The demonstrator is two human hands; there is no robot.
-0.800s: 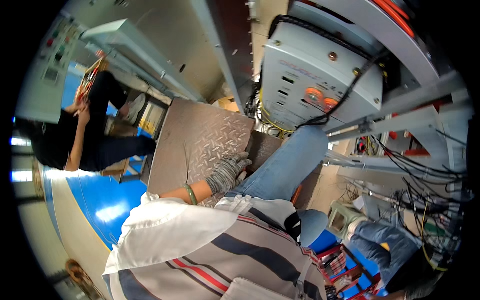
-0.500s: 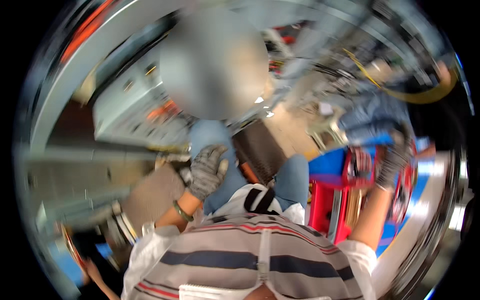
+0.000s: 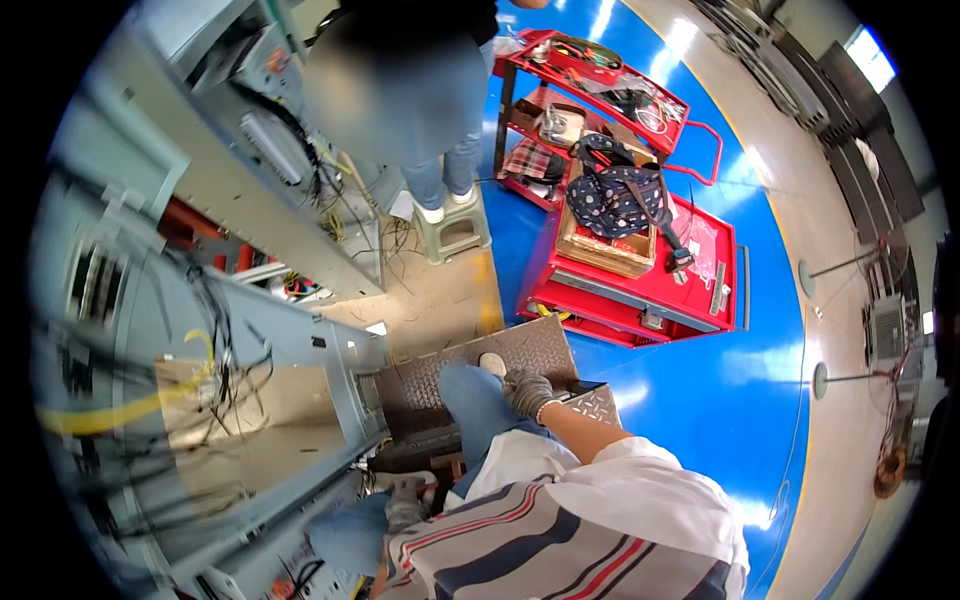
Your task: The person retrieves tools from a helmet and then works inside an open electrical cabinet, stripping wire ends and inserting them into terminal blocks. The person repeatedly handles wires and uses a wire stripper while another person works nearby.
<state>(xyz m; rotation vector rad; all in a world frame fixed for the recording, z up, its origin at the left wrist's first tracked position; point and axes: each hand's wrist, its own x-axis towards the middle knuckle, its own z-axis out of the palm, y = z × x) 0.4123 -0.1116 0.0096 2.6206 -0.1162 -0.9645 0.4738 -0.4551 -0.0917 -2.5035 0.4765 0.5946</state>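
Note:
My right hand, in a grey knit glove, lies by my right knee with its fingers loosely out; I see nothing held in it. Beneath it is a brown tread-plate step, with my shoe on it. My left hand, gloved too, is low beside my left thigh; its fingers are partly hidden and I cannot make out their pose. Close to it on the left is the grey metal cabinet frame, with loose black cables inside.
Ahead, a person in jeans stands on a pale plastic stool. Red tool carts stand on the blue floor; one bears a cardboard box, a dark patterned bag and a cordless drill. Fans stand at right.
My view has swung to the right, showing the carts and blue floor. My right hand has come in from the far right to my knee; my left hand sits lower beside the thigh.

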